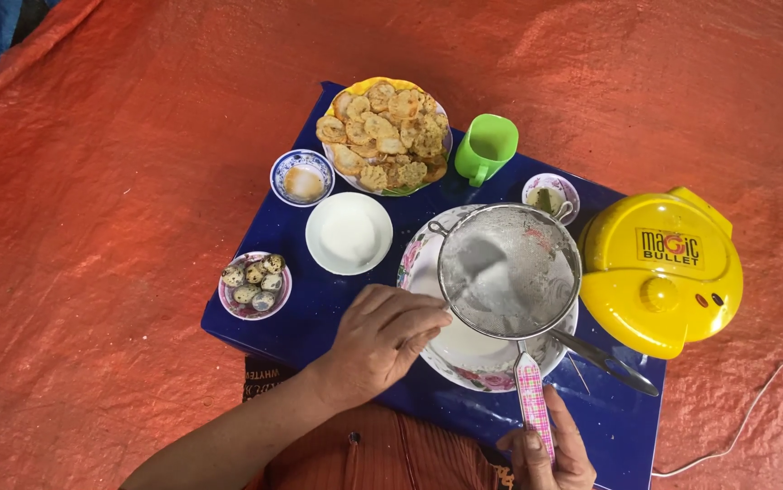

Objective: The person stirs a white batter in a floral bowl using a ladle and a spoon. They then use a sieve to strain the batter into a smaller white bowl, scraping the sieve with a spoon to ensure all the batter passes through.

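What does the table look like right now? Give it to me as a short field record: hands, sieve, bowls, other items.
left hand: rests on the rim of the flowered bowl
right hand: grips the pink handle of the sieve
sieve: lies over the flowered bowl, white residue in the mesh
small table: blue
plate of fried pieces: far side
speckled eggs: in a small bowl, left
green cup: beside the plate
yellow appliance: right

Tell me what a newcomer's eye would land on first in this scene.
First, the round wire sieve held over the floral bowl of white batter at the centre of the blue table: the right hand grips its pink handle, and the left hand rests at the bowl's rim. Next, the bright yellow appliance at the right, and the plate of fried crackers at the far edge.
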